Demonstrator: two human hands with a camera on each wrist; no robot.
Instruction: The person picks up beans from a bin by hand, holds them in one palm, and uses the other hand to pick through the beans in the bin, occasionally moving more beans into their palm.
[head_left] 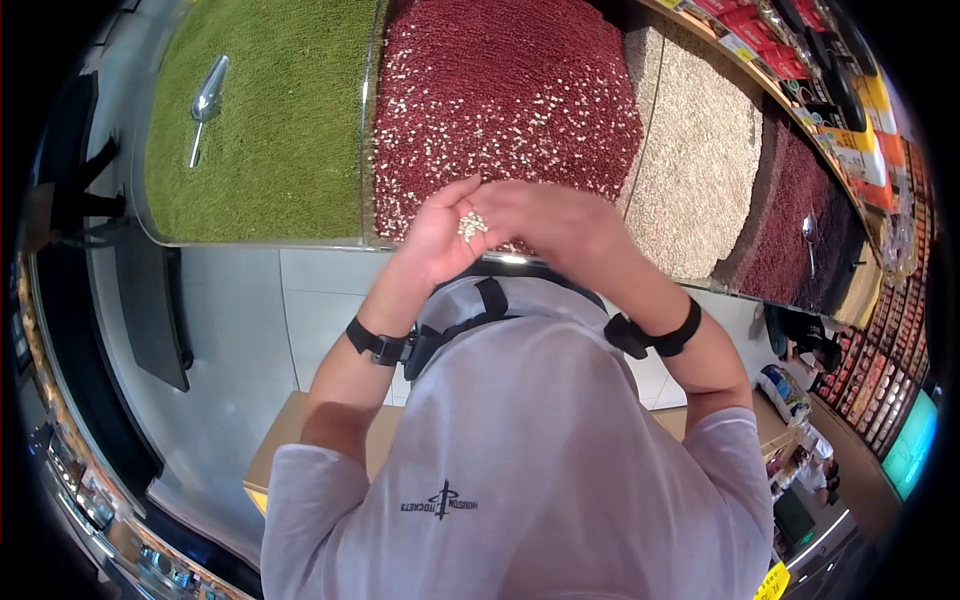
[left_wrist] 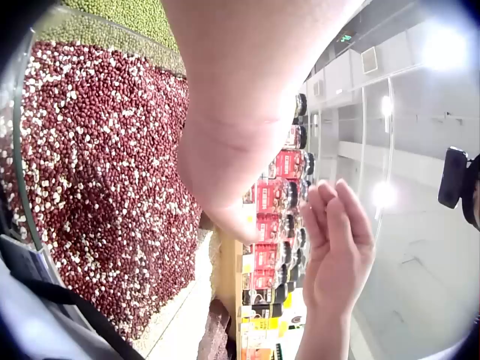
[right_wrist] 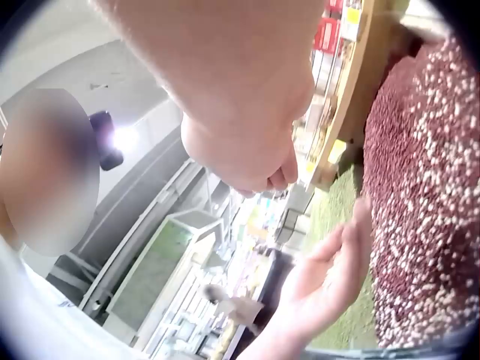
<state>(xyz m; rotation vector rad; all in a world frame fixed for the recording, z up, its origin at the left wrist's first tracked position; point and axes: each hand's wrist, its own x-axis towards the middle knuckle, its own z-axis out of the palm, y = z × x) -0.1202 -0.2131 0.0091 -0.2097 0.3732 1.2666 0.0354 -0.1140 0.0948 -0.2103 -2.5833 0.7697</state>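
Several pale beans point(head_left: 472, 226) lie in the open, cupped left grip point(head_left: 436, 238), its fingers partly covered by the right grip point(head_left: 565, 225), whose fingers are held together, beside speckled red beans point(head_left: 500, 80), which a clear divider point(head_left: 371, 120) separates from green beans point(head_left: 290, 100) bearing a metal scoop point(head_left: 208, 95).

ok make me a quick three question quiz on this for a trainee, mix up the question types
1. True or false: the scoop on the green beans lies apart from both hands.
2. What lies in the palm of the left hand? a) red beans b) pale pieces c) a price label
3. Fill in the colour: pale pieces are also scattered over the heap of ____ beans beside the green ones.

Key: 1 true; 2 b; 3 red
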